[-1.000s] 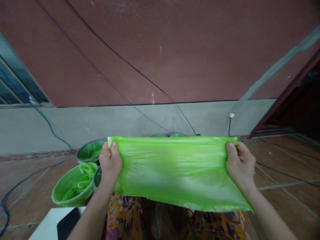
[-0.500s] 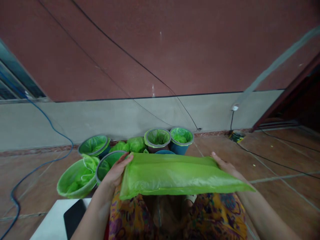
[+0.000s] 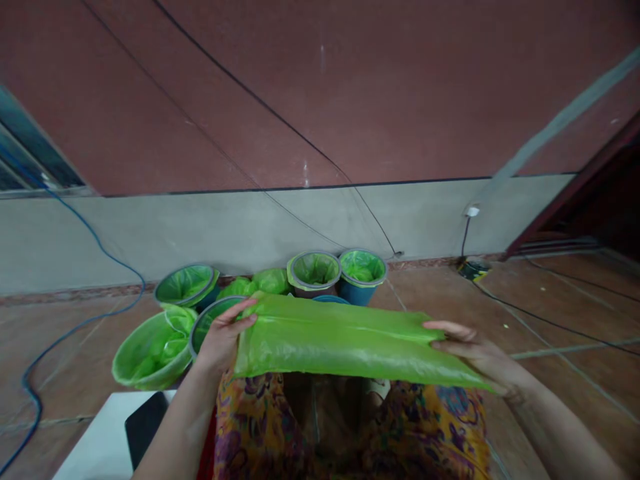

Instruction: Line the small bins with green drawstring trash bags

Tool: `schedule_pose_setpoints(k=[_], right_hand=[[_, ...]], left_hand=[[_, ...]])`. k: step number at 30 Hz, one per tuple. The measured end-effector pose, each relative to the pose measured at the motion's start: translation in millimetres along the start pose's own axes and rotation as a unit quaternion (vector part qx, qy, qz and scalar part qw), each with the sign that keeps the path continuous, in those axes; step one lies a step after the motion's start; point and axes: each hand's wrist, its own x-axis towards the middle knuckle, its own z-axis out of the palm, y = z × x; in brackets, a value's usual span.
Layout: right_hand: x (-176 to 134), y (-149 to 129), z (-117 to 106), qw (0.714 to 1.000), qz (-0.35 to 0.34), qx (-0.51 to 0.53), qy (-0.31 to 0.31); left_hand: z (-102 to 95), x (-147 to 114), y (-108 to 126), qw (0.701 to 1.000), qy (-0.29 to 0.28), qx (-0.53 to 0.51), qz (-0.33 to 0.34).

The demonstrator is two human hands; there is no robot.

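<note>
Bag (image 3: 340,340) of green plastic is held above the knees (image 3: 260,427), left fingers (image 3: 243,308) pinching its left end, right fingers (image 3: 450,327) pinching its right end, lined buckets (image 3: 360,294) beyond at the edge of the floor (image 3: 575,307) by the wall (image 3: 300,230).

Bins (image 3: 357,293) beyond plastic (image 3: 345,340), open floor (image 3: 610,380) right

2 hands (image 3: 220,341) (image 3: 477,353), 1 held grn bag (image 3: 345,339), 4 grey-rim bins (image 3: 210,297) (image 3: 193,337) (image 3: 315,291) (image 3: 360,294), 1 grn tub (image 3: 123,363), 1 blue cbl (image 3: 36,402)
</note>
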Motion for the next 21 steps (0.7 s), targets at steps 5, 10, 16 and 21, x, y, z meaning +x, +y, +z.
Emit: schedule_pose_setpoints(k=[5, 10, 16, 21], right_hand=[[10.6, -0.2, -8.6, 0.996, -0.023, -0.082, 0.004], [16.1, -12.7, -16.8, 0.982, -0.057, -0.182, 0.002], [14.5, -25.5, -15.8, 0.958, -0.140, -0.251, 0.008], [27.6, -17.8, -17.3, 0.923, -0.186, -0.336, -0.003]], left_hand=[[-7.9, 7.9, 8.9, 0.995, -0.001, 0.091, 0.046], [-7.3, 0.5, 37.7, 0.965, -0.126, 0.221, 0.064], [-15.0, 8.6, 41.6, 0.902, -0.147, 0.376, 0.151], [-16.4, 22.2, 26.3, 0.818, -0.114, 0.513, 0.233]])
